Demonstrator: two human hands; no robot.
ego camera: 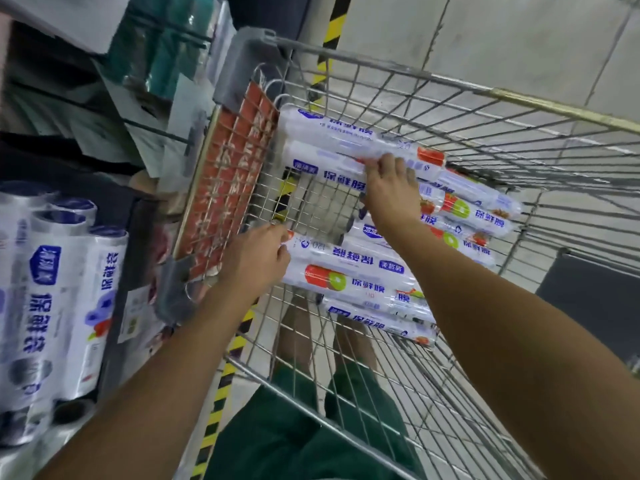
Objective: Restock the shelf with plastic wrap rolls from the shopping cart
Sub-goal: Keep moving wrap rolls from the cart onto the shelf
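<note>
Hands reach into a wire shopping cart (450,81) of plastic wrap rolls (460,216). Your right hand (391,192) curls its fingers over a far roll (332,164), whose long axis runs left to right under the fingertips. Your left hand (256,261) pinches the end of a near roll (353,258), which stretches away to that hand's right. The shelf (114,209), holding upright rolls (62,299), stands left of your left hand, the nearer one. The cart's red-panelled wall (225,181) lies between.
</note>
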